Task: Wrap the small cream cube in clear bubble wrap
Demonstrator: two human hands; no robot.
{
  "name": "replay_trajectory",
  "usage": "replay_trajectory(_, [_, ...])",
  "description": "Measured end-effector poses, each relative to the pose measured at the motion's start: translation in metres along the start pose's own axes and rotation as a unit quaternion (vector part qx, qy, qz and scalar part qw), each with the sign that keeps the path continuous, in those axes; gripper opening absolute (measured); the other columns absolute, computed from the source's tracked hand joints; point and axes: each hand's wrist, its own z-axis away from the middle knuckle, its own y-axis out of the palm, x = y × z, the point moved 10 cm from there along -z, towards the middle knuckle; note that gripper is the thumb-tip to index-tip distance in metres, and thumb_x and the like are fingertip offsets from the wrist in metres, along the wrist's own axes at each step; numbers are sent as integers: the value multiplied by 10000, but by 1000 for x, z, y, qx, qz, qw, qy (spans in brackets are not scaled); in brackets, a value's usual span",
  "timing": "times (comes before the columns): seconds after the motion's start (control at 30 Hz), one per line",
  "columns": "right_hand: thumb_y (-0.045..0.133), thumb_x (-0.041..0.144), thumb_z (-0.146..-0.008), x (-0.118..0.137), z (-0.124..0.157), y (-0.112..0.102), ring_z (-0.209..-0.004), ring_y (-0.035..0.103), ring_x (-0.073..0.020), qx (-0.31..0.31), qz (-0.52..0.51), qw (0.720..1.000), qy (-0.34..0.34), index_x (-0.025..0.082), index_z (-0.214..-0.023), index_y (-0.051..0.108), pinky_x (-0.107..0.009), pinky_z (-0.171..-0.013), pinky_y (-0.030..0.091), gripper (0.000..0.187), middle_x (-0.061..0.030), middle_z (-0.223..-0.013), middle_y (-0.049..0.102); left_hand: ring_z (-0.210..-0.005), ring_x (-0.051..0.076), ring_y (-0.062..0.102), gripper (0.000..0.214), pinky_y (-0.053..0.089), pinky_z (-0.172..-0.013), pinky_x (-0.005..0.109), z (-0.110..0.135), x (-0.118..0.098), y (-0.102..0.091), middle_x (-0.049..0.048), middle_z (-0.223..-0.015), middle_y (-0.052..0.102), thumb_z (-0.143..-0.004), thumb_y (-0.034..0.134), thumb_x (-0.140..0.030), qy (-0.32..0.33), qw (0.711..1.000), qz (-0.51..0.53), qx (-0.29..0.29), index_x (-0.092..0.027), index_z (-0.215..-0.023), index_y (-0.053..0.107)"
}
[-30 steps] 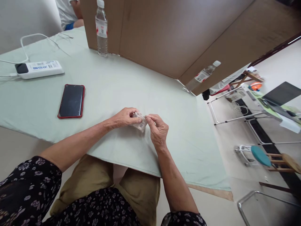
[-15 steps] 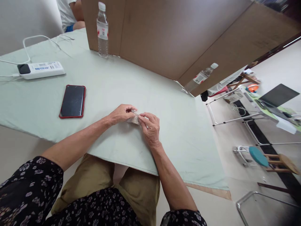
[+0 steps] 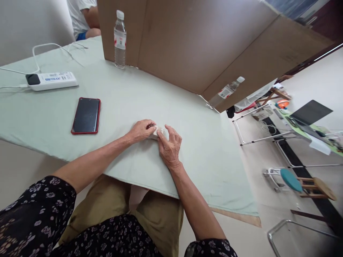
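Note:
A small whitish, roughly box-shaped packet (image 3: 158, 130) lies low over the near part of the table; its exact kind is too small to make out. My left hand (image 3: 141, 130) is closed on its left end, the thumb and fingers pinching it. At the other end, my right hand (image 3: 170, 145) has its thumb against the packet, while its forefinger and the other fingers are raised and spread away. Part of the packet is hidden behind my fingers.
On the left lie a phone in a red case (image 3: 86, 116) and a white device with a cable (image 3: 52, 81). A tall cardboard panel (image 3: 171, 39) stands behind, with one water bottle (image 3: 120, 40) upright and another bottle (image 3: 226, 92) at the right. A person (image 3: 89, 18) sits beyond.
My right hand's fingers have lifted and spread from a pinch, with the thumb left on the packet. My left hand keeps its hold. The whole view has shifted slightly.

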Motion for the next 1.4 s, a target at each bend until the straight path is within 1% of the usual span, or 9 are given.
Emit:
replay_trajectory(0.13, [516,215,-997,-1,-1,3,-1328,513,-258,-6,-9,1000,14,281,-1186,693,-425,-1029,416,267,-101,-1403,595,-836,181,629,323,541,-833,326,0,2,0,63,-983,701,-872,518,-293,17,1000,-12,-23,-159,-1082,725])
replay_trajectory(0.27, [518,220,-997,0,-1,3,-1295,534,-252,-2,-16,1000,22,286,-1174,696,-420,-1015,427,259,-96,-1371,613,-1075,220,612,360,525,-972,373,3,-10,-3,108,-1180,644,-862,527,-201,105,992,-33,-66,-167,-1165,718])
replay_trajectory(0.4, [525,215,-995,2,0,-2,-1288,535,-251,-14,-14,1000,15,290,-1170,696,-416,-1013,421,256,-92,-1359,616,-1123,233,583,312,485,-1050,426,5,-17,1,100,-1251,615,-875,519,-165,168,980,-78,-70,-205,-1063,764])
replay_trajectory(0.57, [523,216,-993,5,-1,-4,-1271,542,-250,-16,-14,1000,9,262,-1199,672,-408,-1005,424,259,-108,-1355,616,-1137,235,589,293,495,-1045,421,-1,-11,3,82,-1196,640,-888,527,-194,146,985,-68,-54,-224,-1023,785])
replay_trajectory(0.8, [524,222,-971,2,0,-1,-1264,548,-262,2,-36,999,16,229,-1195,644,-423,-1013,427,254,-130,-1368,608,-979,184,632,296,549,-933,347,-1,-7,1,64,-1116,679,-870,534,-160,112,992,-10,-59,-220,-1006,789])
replay_trajectory(0.97, [522,235,-949,-3,1,6,-1292,525,-281,37,-37,998,37,231,-1331,576,-449,-1033,419,385,-142,-1418,566,-922,164,632,310,563,-820,290,0,-6,0,70,-1122,680,-836,539,-137,93,994,20,-58,-204,-1000,794])
replay_trajectory(1.17, [512,183,-930,3,-2,13,-1335,485,-276,73,-15,997,34,227,-1268,608,-441,-1057,391,354,-128,-1403,575,-879,151,628,318,554,-746,262,-1,-4,2,84,-1122,681,-826,528,-145,74,995,49,-47,-183,-998,792])
replay_trajectory(1.3, [520,198,-924,3,1,8,-1331,491,-278,51,-24,998,28,212,-1282,586,-441,-1057,395,364,-145,-1433,552,-856,142,635,320,563,-776,270,-2,-1,2,77,-1137,690,-810,532,-163,60,995,71,-36,-183,-1007,784])
replay_trajectory(1.4, [521,226,-930,-1,3,4,-1335,494,-285,32,-37,998,37,205,-1365,529,-454,-1070,394,436,-159,-1448,538,-873,148,645,311,565,-806,280,-3,2,1,72,-1143,698,-796,540,-175,50,995,79,-38,-184,-990,783])
